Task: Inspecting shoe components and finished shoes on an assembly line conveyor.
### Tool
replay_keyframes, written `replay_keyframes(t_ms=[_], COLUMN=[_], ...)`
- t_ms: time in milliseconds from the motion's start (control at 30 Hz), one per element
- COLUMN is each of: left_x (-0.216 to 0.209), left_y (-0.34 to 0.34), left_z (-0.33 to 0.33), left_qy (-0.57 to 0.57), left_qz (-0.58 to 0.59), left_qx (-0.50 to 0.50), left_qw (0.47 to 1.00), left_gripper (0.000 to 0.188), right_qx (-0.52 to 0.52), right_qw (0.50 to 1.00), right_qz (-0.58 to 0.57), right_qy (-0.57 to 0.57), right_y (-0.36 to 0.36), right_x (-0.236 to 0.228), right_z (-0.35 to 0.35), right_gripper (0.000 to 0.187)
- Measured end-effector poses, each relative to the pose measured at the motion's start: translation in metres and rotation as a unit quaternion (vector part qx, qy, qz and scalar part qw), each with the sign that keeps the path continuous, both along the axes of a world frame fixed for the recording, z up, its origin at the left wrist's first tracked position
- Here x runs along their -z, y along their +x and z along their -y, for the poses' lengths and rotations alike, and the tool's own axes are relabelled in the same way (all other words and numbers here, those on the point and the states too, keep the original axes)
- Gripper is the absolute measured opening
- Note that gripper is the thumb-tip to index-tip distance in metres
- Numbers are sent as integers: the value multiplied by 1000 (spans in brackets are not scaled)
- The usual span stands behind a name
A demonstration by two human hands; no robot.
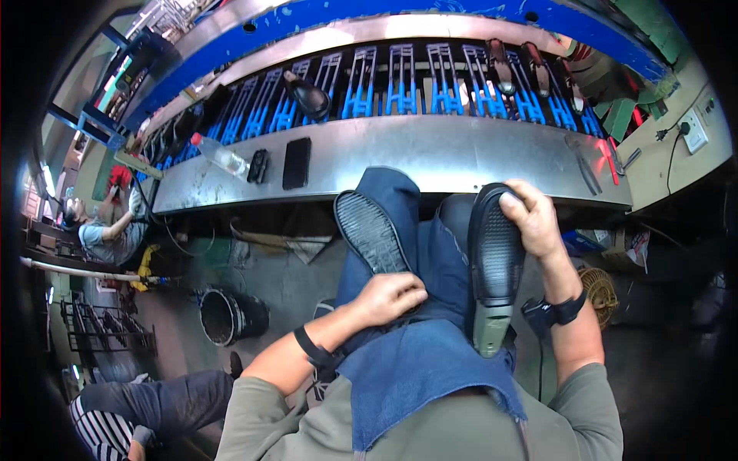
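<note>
Holding a black shoe (496, 246) sole-up over the thigh (453, 219), seemingly for a clear view, the right hand (536, 223) clasps its toe; the left hand (392, 298) curls at a ridged sole (372, 229), its grip unclear to me.

Shiny metal counter (400, 154), grey floor (296, 280)
To the left, clear red-capped bottle (223, 157) beside small black object (258, 166), then flat black rectangle (297, 163); near the right end, grey tool (590, 179) and red tool (613, 160); on the floor, dark bucket (253, 313).
</note>
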State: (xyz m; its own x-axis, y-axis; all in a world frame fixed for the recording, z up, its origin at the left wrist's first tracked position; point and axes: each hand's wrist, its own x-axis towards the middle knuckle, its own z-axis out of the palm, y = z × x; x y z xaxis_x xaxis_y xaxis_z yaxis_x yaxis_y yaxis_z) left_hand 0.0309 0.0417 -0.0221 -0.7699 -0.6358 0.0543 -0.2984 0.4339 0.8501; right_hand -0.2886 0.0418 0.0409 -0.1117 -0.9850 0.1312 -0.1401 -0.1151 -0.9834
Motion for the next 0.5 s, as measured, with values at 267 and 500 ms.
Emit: replay_keyframes(t_ms=[267, 500], left_x=[58, 7], left_y=[87, 50], left_z=[123, 121], left_qy=[172, 441], left_qz=[-180, -466], left_qx=[-467, -166], left_qw=[848, 749], left_gripper=[48, 57], right_qx=[-40, -37], right_qw=[945, 775], right_qz=[314, 567], right_qy=[87, 277], right_y=[42, 51], right_x=[44, 98], right_z=[-40, -100], right_gripper=[66, 81])
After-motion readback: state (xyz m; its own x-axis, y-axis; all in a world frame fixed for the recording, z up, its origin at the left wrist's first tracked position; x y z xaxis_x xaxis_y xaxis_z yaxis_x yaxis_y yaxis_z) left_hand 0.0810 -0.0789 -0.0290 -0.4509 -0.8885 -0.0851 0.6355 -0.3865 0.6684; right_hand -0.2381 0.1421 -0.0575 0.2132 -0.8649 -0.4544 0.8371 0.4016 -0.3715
